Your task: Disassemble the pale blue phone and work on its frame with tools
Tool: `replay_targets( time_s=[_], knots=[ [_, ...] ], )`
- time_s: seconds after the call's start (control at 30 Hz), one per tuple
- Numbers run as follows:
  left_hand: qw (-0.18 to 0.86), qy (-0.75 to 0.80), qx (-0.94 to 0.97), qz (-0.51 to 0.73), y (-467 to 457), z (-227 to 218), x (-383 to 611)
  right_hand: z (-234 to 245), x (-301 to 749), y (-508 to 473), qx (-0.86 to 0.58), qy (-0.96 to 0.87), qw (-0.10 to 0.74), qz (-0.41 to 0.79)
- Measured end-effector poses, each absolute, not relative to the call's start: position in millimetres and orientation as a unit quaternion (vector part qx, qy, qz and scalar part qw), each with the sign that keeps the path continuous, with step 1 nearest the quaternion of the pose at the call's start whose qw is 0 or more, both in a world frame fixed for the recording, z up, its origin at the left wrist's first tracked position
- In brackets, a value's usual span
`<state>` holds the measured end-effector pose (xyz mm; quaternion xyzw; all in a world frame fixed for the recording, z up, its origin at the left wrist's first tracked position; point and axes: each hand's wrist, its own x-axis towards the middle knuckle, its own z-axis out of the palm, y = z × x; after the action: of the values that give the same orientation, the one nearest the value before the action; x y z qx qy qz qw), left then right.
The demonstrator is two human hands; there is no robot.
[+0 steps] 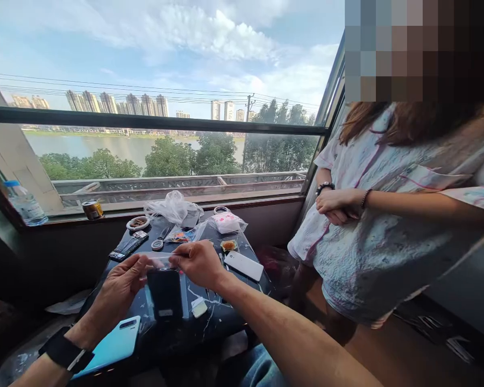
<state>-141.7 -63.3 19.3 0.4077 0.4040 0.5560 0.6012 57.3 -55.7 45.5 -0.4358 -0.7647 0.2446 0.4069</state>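
Note:
Stretched between both hands is a clear plastic film (160, 260), raised over the table. My left hand (123, 282) pinches its left end, with a dark band on the wrist. The right end is gripped between the thumb and fingers of my right hand (199, 263). Below the film, a dark phone (164, 295) lies flat with its lower end towards me, clear strips showing along its sides. A light blue phone (115, 344) rests at the near left corner, partly behind my left wrist. Right of the dark phone sits a small whitish block (199, 307).
On the dark marbled table (221, 328) are a white phone (244, 266), another dark phone (128, 245), a small tape roll (157, 245) and plastic bags (173, 207). A can (92, 209) and water bottle (26, 204) stand on the windowsill. A person (371, 215) stands at right, hands together.

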Motion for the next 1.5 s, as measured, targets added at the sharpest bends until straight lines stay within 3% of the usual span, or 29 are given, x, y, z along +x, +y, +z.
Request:
replay_targets(
  time_s=[0.33,0.5,0.67,0.87,1.07,1.3,1.5],
  knots=[
    [0.616,0.388,0.419,0.543,-69,47,-95,45,76,-59,-0.405,-0.713,0.464,0.335],
    [0.694,0.406,0.420,0.421,-80,17,-53,58,105,-64,-0.451,-0.656,0.527,0.297],
    [0.697,0.418,0.479,0.332,-74,-12,-24,51,155,-44,-0.518,-0.560,0.579,0.287],
    [0.637,0.445,0.517,0.359,-30,31,-39,18,203,-28,-0.558,-0.470,0.519,0.445],
    [0.574,0.455,0.602,0.318,18,64,-26,3,215,-29,-0.498,-0.414,0.480,0.592],
    [0.409,0.488,0.728,0.255,110,73,36,-19,257,4,-0.452,-0.252,0.635,0.573],
    [0.221,0.427,0.857,0.184,160,25,91,-47,303,21,-0.507,-0.150,0.723,0.445]
  ],
)
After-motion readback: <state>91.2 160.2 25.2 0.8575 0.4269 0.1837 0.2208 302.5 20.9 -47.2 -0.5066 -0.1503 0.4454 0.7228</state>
